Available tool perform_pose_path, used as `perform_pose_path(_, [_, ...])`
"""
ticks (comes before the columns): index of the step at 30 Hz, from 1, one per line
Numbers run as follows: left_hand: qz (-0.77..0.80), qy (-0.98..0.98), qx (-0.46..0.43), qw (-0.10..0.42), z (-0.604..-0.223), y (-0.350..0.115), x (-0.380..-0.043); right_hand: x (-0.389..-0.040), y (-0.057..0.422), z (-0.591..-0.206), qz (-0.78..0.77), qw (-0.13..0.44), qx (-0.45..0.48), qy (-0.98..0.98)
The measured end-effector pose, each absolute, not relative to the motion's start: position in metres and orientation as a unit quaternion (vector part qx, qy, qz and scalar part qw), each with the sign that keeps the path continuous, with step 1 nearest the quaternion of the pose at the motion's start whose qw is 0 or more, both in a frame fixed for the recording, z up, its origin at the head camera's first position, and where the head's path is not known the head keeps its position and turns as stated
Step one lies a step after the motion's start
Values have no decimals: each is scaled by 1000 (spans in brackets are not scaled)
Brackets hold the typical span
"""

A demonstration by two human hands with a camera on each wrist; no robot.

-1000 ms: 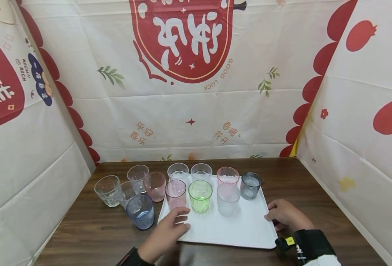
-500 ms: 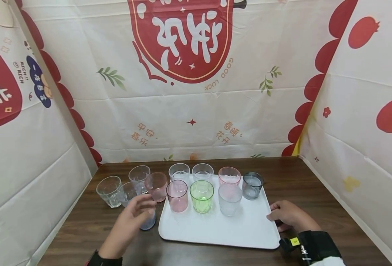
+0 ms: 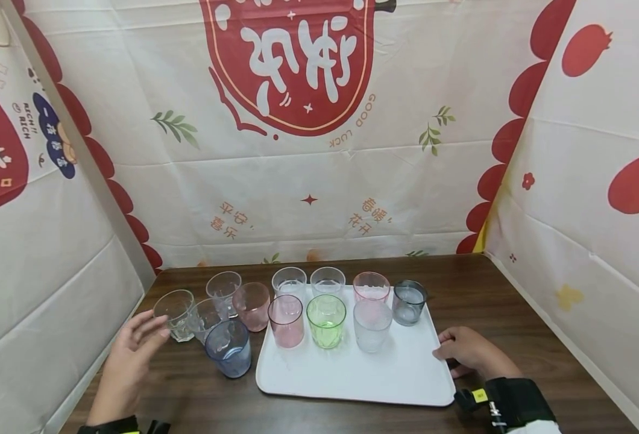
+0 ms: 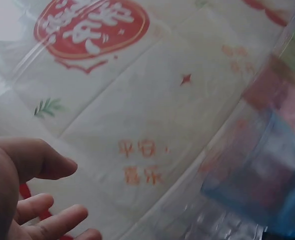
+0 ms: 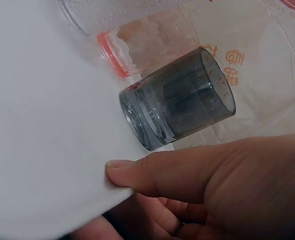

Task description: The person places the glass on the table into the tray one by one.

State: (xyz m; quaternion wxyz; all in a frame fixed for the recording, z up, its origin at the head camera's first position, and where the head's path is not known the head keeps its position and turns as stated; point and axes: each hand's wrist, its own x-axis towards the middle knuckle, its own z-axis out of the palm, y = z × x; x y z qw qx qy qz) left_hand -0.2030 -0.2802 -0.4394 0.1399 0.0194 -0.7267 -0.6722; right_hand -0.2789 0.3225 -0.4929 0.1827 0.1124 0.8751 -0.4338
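My left hand (image 3: 126, 361) is beside the leftmost clear glass (image 3: 176, 310), fingertips overlapping its near side in the head view; whether they touch cannot be told. In the left wrist view its thumb and fingers (image 4: 52, 220) are apart with nothing between them. My right hand (image 3: 474, 352) pinches the right edge of a white tray (image 3: 346, 380), thumb on top and fingers beneath. On the tray stand several glasses, among them a green glass (image 3: 327, 322), a pink glass (image 3: 286, 322), a frosted clear glass (image 3: 372, 325) and a smoky grey glass (image 5: 177, 100).
Left of the tray stand a blue glass (image 3: 228, 349), a reddish-pink glass (image 3: 252, 307) and two more clear glasses, one being the rear clear glass (image 3: 224, 292). Printed cloth walls (image 3: 308, 163) enclose the brown wooden table (image 3: 232, 410) at the back and sides.
My left hand has moved left, from near the tray's pink glass, past the blue glass, to the leftmost clear glass. My right hand still holds the tray edge.
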Motion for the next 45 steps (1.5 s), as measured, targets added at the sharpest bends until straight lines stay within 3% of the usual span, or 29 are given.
perform_pose_path(7, [-691,-692,133,161,-454,-310,-214,-280,323,-493,-436,182,113,874])
perform_pose_path(13, [-718,-655,172,162,-470,-325,-224,-281,323,-495,-439,177,113,874])
perform_pose_path(20, [-762,-615,137,149,-500,-350,-233,-278,319,-493,-435,173,109,877])
perform_pose_path(28, [-772,-623,93,88,-516,-358,-248,-279,320,-493,-432,168,111,879])
perform_pose_path(36, [-748,-659,69,44,-523,-354,-264,-277,322,-496,-438,165,122,875])
perform_pose_path(45, [-738,-674,1,30,-525,-335,-278,-274,322,-495,-436,162,124,876])
